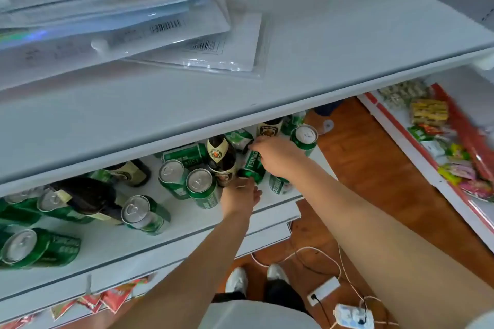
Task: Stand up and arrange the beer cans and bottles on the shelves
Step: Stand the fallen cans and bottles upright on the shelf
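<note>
Both forearms fill the lower frame, reaching into the white shelf [187, 219]. I note the left hand [242, 195] under a green Tsingtao can [252, 167] lying tilted, fingers touching its lower end; whether they curl round it I cannot tell. Right hand [278, 156] grasps the same can from above, fingers curled over its side. Dark beer bottle [222, 159] stands just beside the can. Several green cans lie or stand scattered along the shelf. Plastic sleeves [133, 27] rest on the shelf above. Snack packets [433, 141] are at right.
</note>
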A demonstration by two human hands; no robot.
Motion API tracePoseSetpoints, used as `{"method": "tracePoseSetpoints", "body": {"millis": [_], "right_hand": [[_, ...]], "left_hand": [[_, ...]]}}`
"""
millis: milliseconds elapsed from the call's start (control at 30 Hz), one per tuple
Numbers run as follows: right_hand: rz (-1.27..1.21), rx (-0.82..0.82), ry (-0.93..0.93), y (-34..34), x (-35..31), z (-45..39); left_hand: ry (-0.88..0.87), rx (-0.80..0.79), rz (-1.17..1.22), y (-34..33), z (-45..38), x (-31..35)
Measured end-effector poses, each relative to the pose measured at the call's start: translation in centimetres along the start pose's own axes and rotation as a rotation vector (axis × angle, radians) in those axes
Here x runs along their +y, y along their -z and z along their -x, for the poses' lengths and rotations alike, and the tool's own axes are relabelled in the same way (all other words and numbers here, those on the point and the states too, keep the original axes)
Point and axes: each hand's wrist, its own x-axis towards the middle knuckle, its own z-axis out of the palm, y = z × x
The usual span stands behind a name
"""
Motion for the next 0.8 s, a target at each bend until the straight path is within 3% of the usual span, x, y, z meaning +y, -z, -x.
{"method": "tracePoseSetpoints", "body": {"millis": [167, 467, 600, 700, 800], "right_hand": [[0.247, -0.078, 0.143, -0.1, -1.1, -0.8], [0.489, -0.127, 0.127, -2.5, -3.3, -1.4], [0.362, -0.134, 0.206, -1.7, -1.9, -2.0], [0.105, -0.098, 0.274, -0.3, 0.4, -1.9], [-0.094, -0.091, 0.239, 0.7, 2.2, -1.4]], "left_hand": [[0.055, 0.062, 0.041, -0.1, 0.3, -1.2], [0.075, 0.159, 0.062, 1.1, 1.4, -2.9], [0.014, 0.156, -0.103, 1.5, 1.3, -3.6], [-0.068, 0.149, -0.275, 1.1, 2.2, -3.0], [-0.138, 0.105, -0.288, 0.2, 2.6, -1.9]]}}
